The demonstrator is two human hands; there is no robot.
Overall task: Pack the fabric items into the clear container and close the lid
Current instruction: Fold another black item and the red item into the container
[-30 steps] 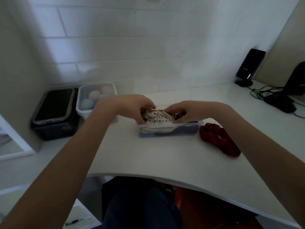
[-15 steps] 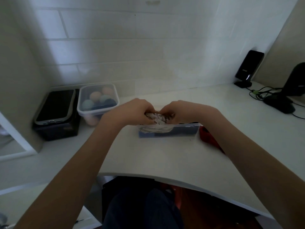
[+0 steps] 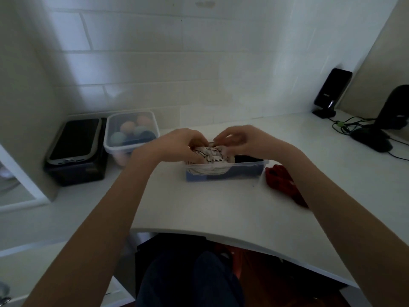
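Since a second ago I've got both hands, left hand (image 3: pixel 177 144) and right hand (image 3: pixel 243 141), bunched closer over the patterned cloth (image 3: pixel 212 154), fingers pinching it atop the clear container (image 3: pixel 225 172); red fabric (image 3: pixel 282 185) waits right, nearer my right hand

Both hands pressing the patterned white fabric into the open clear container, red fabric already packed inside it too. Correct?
Not quite. In the head view the red fabric is not packed: it lies on the white table just right of the clear container. The rest holds: the left hand and right hand are on the patterned white fabric in the open container.
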